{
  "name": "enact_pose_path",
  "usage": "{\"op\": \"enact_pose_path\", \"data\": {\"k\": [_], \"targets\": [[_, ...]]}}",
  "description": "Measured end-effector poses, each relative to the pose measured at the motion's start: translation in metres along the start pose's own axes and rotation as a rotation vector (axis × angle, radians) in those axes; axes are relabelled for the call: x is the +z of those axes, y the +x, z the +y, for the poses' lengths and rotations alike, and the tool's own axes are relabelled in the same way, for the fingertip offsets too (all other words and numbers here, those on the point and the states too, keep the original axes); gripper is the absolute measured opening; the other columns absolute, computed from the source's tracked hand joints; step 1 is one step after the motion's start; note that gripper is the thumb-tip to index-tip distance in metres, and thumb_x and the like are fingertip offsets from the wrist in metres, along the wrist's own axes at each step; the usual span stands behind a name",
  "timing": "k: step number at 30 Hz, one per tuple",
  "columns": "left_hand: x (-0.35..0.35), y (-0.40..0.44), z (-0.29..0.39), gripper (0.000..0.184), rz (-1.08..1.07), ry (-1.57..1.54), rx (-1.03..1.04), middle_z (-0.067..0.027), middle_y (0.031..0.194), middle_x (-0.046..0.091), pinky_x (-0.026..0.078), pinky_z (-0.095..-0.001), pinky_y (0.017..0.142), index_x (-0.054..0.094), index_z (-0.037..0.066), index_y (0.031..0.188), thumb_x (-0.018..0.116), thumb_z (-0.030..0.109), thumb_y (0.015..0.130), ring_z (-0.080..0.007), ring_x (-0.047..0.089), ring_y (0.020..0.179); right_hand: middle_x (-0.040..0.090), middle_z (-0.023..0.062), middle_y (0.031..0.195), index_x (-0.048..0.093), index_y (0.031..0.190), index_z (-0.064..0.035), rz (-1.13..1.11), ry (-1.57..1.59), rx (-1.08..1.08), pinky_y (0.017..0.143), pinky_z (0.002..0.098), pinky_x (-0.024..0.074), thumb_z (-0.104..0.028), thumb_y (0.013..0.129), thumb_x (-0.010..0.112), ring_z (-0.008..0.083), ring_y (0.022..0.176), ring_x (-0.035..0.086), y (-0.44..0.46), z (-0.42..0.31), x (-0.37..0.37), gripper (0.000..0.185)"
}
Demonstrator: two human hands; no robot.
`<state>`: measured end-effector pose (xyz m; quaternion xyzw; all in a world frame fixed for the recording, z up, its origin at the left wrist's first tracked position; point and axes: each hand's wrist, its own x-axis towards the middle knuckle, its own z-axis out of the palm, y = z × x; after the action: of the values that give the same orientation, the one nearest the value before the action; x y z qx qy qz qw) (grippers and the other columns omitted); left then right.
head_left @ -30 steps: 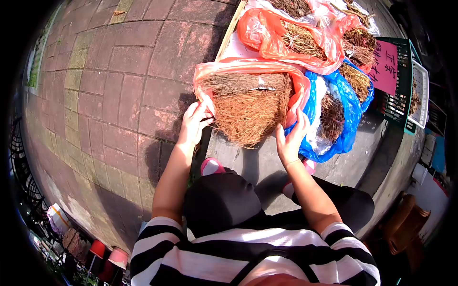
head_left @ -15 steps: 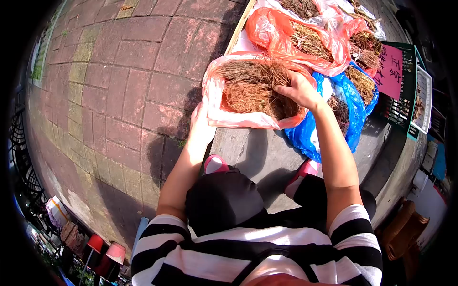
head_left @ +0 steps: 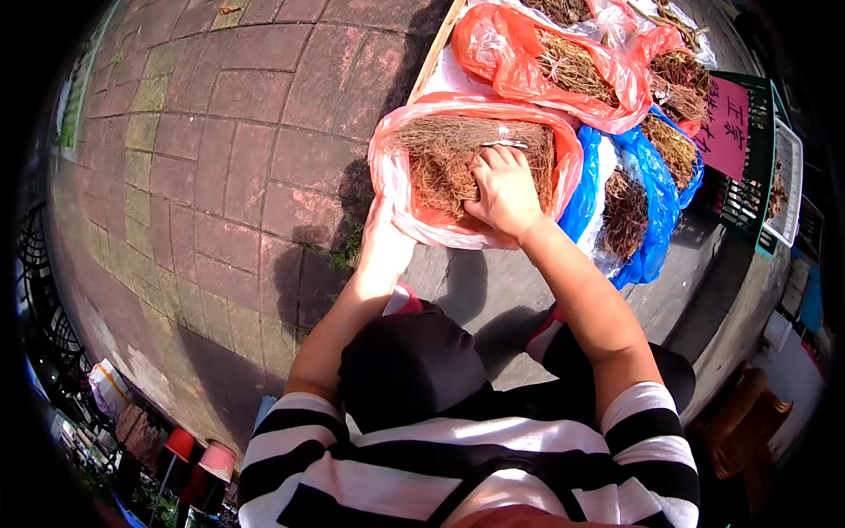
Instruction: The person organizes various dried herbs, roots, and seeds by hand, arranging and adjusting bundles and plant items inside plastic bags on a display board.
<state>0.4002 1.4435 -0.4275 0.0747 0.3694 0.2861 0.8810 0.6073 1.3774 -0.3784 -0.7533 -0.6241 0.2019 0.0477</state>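
A red-and-white plastic bag [head_left: 393, 180] stands with its mouth wide, full of thin brown dried roots [head_left: 440, 145]. At the bag's lower left edge, my left hand [head_left: 385, 236] holds the plastic, its fingers partly hidden by the side of the bag. My right hand [head_left: 504, 187] is inside the mouth, fingers curled down into the roots near the middle. A small pale, shiny strip, too small to make out, shows just above those fingers.
Beside it lie a blue bag [head_left: 656, 220] of dark roots and another red bag [head_left: 493, 53] of dried stems. To the right are a pink sign [head_left: 723, 128], a green crate [head_left: 748, 198] and a white basket [head_left: 786, 180]. Brick paving [head_left: 238, 158] spreads to the left.
My right hand has moved left from the bag's right side to the middle of the roots, its fingers now curled in. The blue bag shows more fully. My left hand stays at the bag's edge.
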Motion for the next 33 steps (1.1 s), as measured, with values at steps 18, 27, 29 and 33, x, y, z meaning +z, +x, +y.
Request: {"op": "enact_pose_path", "data": {"k": [18, 27, 29, 33], "targets": [[0.009, 0.043, 0.022, 0.037, 0.115, 0.125, 0.318, -0.0144, 0.128, 0.055, 0.041, -0.0391, 0.104, 0.047, -0.001, 0.13, 0.045, 0.02, 0.099, -0.0249, 0.053, 0.12, 0.064, 0.0079, 0.097, 0.064, 0.088, -0.0093, -0.138, -0.048, 0.009, 0.09, 0.0474, 0.0441, -0.019, 0.069, 0.069, 0.0264, 0.104, 0.059, 0.01, -0.007, -0.01, 0.023], [0.071, -0.012, 0.034, 0.057, -0.034, 1.489, 1.349, -0.0141, 0.122, 0.052, 0.038, -0.0421, 0.103, 0.045, 0.003, 0.13, 0.07, 0.004, 0.079, -0.0292, 0.051, 0.113, 0.051, 0.021, 0.132, 0.039, 0.14, -0.002, -0.005, 0.293, -0.063, 0.108, 0.0432, 0.0343, -0.037, 0.066, 0.082, 0.0381, 0.126, 0.044, -0.007, 0.019, -0.044, 0.093], [0.088, -0.014, 0.032, 0.038, -0.651, 1.611, 1.18, -0.0119, 0.122, 0.057, 0.041, -0.0459, 0.101, 0.064, 0.007, 0.107, 0.074, 0.003, 0.071, -0.0326, 0.05, 0.119, 0.053, 0.0261, 0.127, 0.04, 0.137, 0.0041, 0.001, 0.4, 0.05, 0.107, 0.0421, 0.0364, -0.033, 0.067, 0.083, 0.041, 0.123, 0.047, -0.017, 0.019, -0.072, 0.09], [0.108, 0.003, 0.004, 0.038, -1.023, 1.828, 1.035, -0.0048, 0.134, 0.051, 0.023, -0.0557, 0.111, 0.063, 0.015, 0.112, 0.073, 0.019, 0.076, -0.0283, 0.042, 0.132, 0.052, 0.0259, 0.129, 0.045, 0.132, 0.0075, -0.089, 0.223, -0.065, 0.106, 0.0407, 0.038, -0.018, 0.069, 0.074, 0.0374, 0.124, 0.048, -0.034, 0.044, -0.078, 0.073]]}}
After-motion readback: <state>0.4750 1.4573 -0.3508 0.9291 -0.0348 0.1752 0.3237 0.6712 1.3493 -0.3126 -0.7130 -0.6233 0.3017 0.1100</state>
